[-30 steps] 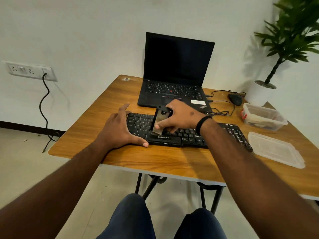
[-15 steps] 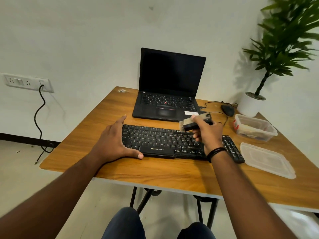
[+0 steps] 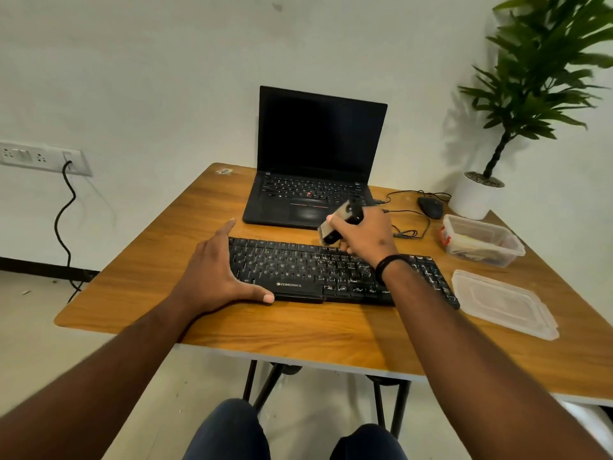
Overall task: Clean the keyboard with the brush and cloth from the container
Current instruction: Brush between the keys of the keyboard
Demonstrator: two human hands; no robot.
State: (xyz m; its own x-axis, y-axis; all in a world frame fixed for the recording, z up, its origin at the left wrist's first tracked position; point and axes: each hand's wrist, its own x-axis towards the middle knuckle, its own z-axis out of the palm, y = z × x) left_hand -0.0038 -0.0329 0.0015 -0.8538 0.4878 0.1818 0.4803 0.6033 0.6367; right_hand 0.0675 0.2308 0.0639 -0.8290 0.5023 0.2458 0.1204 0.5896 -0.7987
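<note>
The right hand (image 3: 365, 232) grasped the brush (image 3: 335, 224) with curled fingers, holding it just above the far edge of the black keyboard (image 3: 318, 273) at mid-table. The left hand (image 3: 212, 277) lay flat and released against the keyboard's left end. The clear container (image 3: 481, 240) sat to the right, its lid (image 3: 504, 303) nearer.

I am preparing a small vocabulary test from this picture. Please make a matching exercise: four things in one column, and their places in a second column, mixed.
Things:
1. brush
2. lid
3. laptop
4. left hand

Places:
A. behind the keyboard, open
B. flat on the table, right of the keyboard
C. in the right hand, above the keys
D. resting at the keyboard's left end

Pairs: 1-C, 2-B, 3-A, 4-D
</note>
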